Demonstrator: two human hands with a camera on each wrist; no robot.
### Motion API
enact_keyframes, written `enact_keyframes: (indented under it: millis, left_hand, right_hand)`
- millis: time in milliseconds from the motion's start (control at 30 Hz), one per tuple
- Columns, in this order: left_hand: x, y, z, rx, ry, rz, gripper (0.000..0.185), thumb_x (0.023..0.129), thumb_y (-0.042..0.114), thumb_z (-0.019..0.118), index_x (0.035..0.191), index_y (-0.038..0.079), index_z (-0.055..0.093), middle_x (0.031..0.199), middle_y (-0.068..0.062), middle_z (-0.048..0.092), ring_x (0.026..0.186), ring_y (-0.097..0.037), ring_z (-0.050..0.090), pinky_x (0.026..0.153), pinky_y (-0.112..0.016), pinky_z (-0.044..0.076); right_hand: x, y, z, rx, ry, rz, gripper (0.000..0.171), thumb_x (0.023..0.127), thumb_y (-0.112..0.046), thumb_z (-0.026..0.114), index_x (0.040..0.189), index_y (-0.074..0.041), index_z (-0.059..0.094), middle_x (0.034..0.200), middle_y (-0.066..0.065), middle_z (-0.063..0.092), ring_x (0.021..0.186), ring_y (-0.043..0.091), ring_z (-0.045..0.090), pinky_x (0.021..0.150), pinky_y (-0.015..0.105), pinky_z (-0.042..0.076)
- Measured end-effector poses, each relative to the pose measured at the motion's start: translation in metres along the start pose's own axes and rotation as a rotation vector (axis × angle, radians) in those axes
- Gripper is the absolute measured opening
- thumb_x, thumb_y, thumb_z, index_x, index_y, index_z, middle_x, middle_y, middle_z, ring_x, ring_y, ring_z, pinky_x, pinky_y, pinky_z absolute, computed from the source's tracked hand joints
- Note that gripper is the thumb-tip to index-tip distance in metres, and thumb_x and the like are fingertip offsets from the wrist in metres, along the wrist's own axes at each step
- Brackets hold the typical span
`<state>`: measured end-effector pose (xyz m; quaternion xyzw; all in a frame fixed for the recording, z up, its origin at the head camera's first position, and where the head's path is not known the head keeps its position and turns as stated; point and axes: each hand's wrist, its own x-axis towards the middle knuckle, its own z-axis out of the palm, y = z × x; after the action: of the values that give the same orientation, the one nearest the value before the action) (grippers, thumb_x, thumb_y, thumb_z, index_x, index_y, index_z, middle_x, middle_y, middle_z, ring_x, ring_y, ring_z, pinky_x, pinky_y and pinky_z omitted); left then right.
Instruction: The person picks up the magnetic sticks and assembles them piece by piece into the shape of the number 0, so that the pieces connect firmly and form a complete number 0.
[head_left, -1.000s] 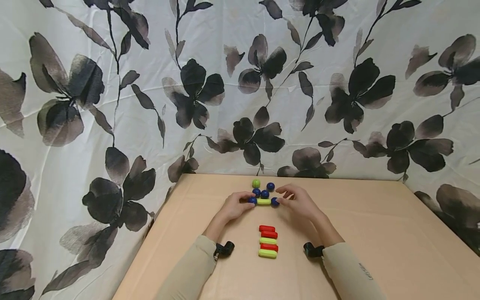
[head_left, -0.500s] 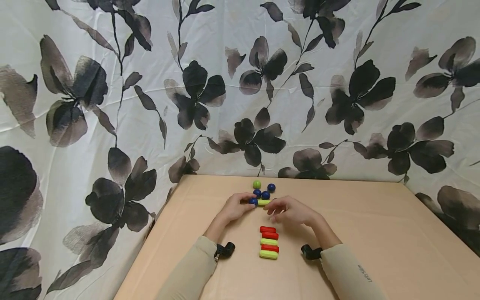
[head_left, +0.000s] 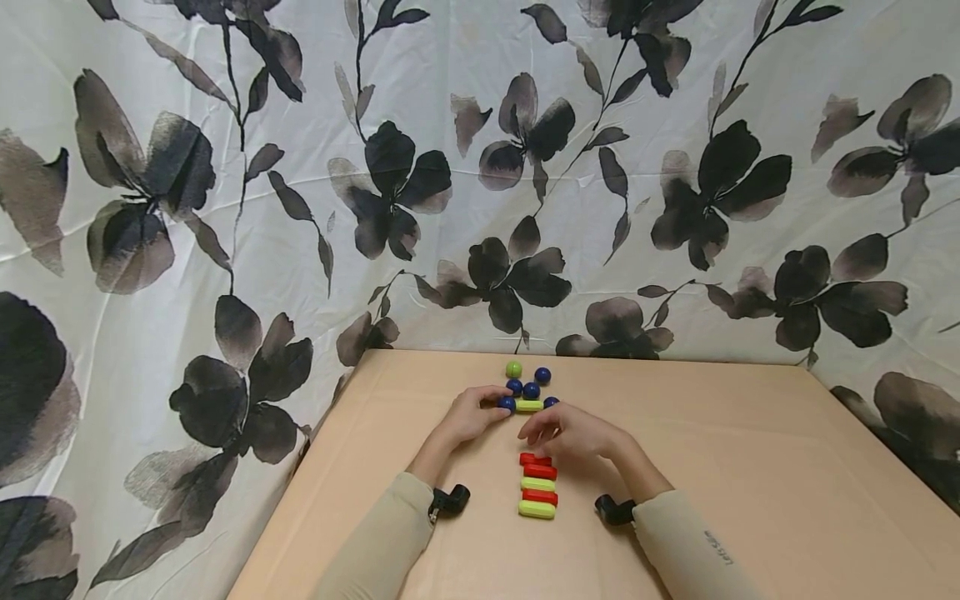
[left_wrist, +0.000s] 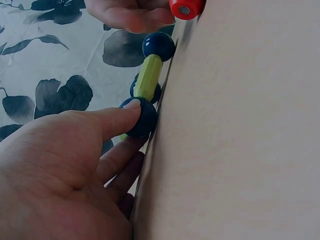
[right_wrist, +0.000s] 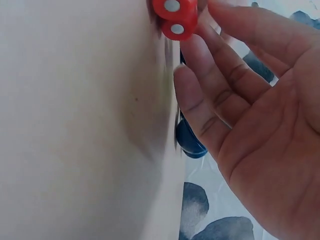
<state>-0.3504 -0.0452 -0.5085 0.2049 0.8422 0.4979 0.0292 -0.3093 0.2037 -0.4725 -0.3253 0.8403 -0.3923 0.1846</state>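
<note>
My left hand (head_left: 471, 415) pinches a blue ball (left_wrist: 142, 119) between thumb and fingers, at the left end of a yellow-green magnetic rod (head_left: 529, 407). Another blue ball (left_wrist: 159, 46) sits at the rod's other end. My right hand (head_left: 576, 432) is over the far end of a column of rods, its fingertips right at the farthest red rod (head_left: 534, 460). Seen from the right wrist, the fingers are only slightly bent beside two red rods (right_wrist: 176, 27), whose round silvery end faces show.
Behind the rod lie more blue balls (head_left: 532, 390) and one green ball (head_left: 513, 369). Red and yellow-green rods (head_left: 537, 509) are stacked side by side towards me. The tan table (head_left: 712, 467) ends at a floral cloth (head_left: 420, 275) at the back.
My right hand has left the blue ball at the rod's right end and come nearer to me, over the red rods. My left hand has stayed on its ball.
</note>
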Motion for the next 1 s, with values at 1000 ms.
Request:
enact_keyframes:
  millis: [1000]
  left_hand:
    - [0.0027,-0.0019,0.0009,0.001,0.007,0.003,0.032,0.099,0.019,0.072,0.132,0.016,0.072,0.137,-0.005,0.069,0.133,-0.028,0.059,0.116,-0.051,0.043]
  right_hand:
    - [0.0029,-0.0031,0.0040,-0.154,0.057,0.063,0.016,0.089,-0.009,0.082,0.103,-0.016,0.085,0.100,-0.007,0.078,0.091,0.015,0.064,0.077,0.026,0.056]
